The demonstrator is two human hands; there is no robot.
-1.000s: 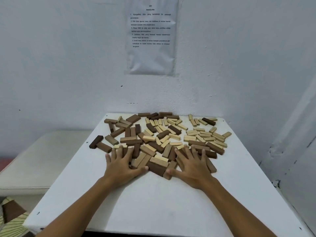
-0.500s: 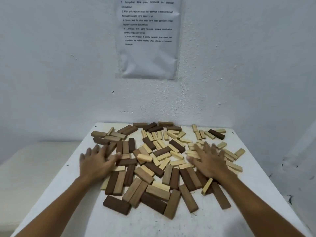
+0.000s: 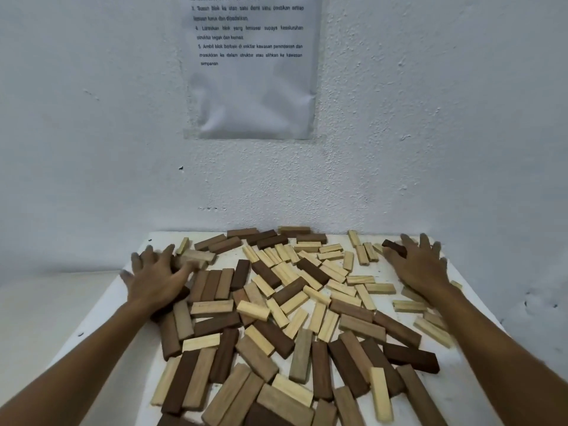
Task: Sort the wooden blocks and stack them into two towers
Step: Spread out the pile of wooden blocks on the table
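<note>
Head view: wooden blocks (image 3: 285, 305), dark and pale mixed, lay flat across white table (image 3: 129, 358); no tower begun. Left hand (image 3: 156, 281) spread flat, fingers straight, pressed on blocks at far-left edge. Right hand (image 3: 421, 265) splayed likewise at far right, touching dark block (image 3: 395, 248). Half second prior, hands sat nearer centre; since moved outward, pile spread wider — sorting stage, judged early

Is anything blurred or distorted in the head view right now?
Head view: left hand is motion-smeared, its fingers ghosted; right hand slightly soft; central wooden blocks sharp; wide-angle stretch enlarges near blocks; lighting even, soft shadows, no glare.
</note>
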